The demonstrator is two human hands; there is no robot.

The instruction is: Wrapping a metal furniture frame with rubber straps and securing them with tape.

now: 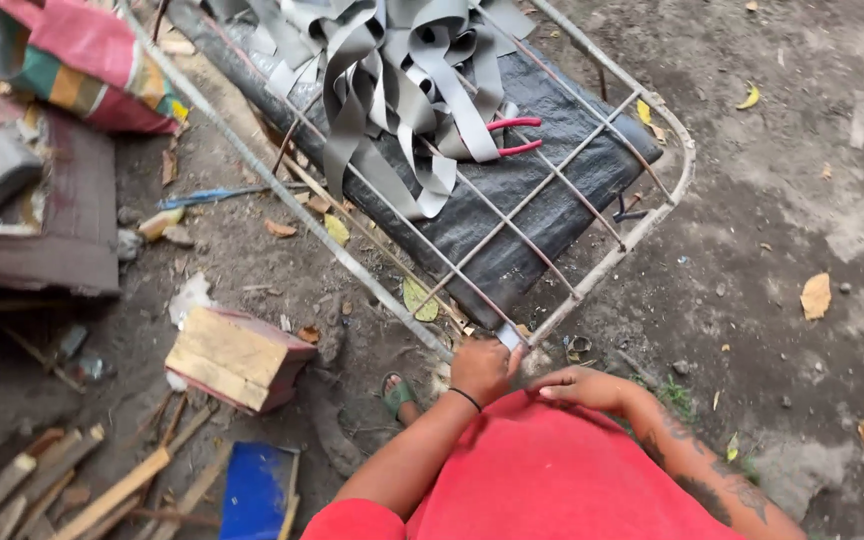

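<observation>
A grey metal rod frame (pixel 592 275) lies on the dirt over a black woven sheet (pixel 552 170). My left hand (pixel 482 370), with a black band at the wrist, is closed on the end of a short grey strip (pixel 509 337) at the frame's near corner. My right hand (pixel 584 386) lies flat just right of it, fingers pointing toward the left hand and resting on my red clothing (pixel 552 470). A pile of loose grey strips (pixel 402 80) is heaped on the frame's far part, and red-handled cutters (pixel 514 137) lie beside them.
A wooden block (pixel 237 357) sits to the left, with a blue board (pixel 257 490) and several wood sticks (pixel 102 480) near the bottom left. My foot in a green sandal (pixel 398 394) is under the frame's corner. A striped bag (pixel 82 60) lies top left. Dry leaves dot the dirt.
</observation>
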